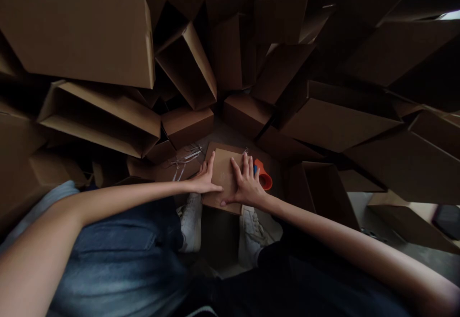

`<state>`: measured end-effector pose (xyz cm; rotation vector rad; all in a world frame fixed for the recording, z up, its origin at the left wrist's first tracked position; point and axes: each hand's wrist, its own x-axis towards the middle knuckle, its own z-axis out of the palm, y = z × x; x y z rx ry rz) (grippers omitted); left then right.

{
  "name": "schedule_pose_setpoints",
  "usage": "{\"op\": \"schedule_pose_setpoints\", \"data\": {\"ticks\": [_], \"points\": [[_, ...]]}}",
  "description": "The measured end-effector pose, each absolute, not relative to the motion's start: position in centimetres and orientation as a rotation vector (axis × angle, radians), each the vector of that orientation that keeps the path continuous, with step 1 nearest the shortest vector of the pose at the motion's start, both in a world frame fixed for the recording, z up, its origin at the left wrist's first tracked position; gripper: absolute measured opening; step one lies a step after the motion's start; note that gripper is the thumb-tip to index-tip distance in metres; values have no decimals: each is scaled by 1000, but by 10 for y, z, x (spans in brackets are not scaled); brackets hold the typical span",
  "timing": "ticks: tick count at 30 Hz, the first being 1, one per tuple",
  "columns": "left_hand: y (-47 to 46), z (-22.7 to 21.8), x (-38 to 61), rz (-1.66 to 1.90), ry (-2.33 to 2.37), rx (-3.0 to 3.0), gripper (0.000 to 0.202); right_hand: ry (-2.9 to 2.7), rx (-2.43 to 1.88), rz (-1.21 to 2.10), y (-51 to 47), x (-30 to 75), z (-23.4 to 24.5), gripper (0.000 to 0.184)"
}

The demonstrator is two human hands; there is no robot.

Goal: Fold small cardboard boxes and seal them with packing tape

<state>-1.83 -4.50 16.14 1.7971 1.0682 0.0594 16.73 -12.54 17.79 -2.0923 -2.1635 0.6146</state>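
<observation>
A flat brown cardboard piece (223, 168) lies low between my shoes, on top of what looks like another sheet of cardboard (212, 149). My left hand (204, 180) rests along its left edge, fingers stretched out and thumb apart. On its right side lies my right hand (247, 184), palm down with the fingers spread. Just beyond the right fingers is an orange tape dispenser-like object (263, 175) with a round opening and a small blue part, partly hidden by the hand.
Open cardboard boxes crowd round, among them a tilted one (190, 68) ahead, one (104, 116) at left and one (327, 192) at right. Loose whitish strips (189, 155) lie left of the cardboard. White shoes (192, 221) flank it. A large box (79, 29) looms upper left.
</observation>
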Motion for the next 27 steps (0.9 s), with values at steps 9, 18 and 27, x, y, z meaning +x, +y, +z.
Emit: {"op": "schedule_pose_setpoints", "data": {"ticks": [9, 18, 27], "points": [[-45, 161, -17, 33, 1122, 1795, 130, -2179, -2104, 598, -125, 166, 178, 145], [-45, 158, -16, 84, 1136, 1784, 122, -2168, -2061, 596, -125, 168, 174, 146], [-43, 155, -16, 91, 1122, 1777, 108, -2180, -2081, 580, -125, 167, 177, 144]]}}
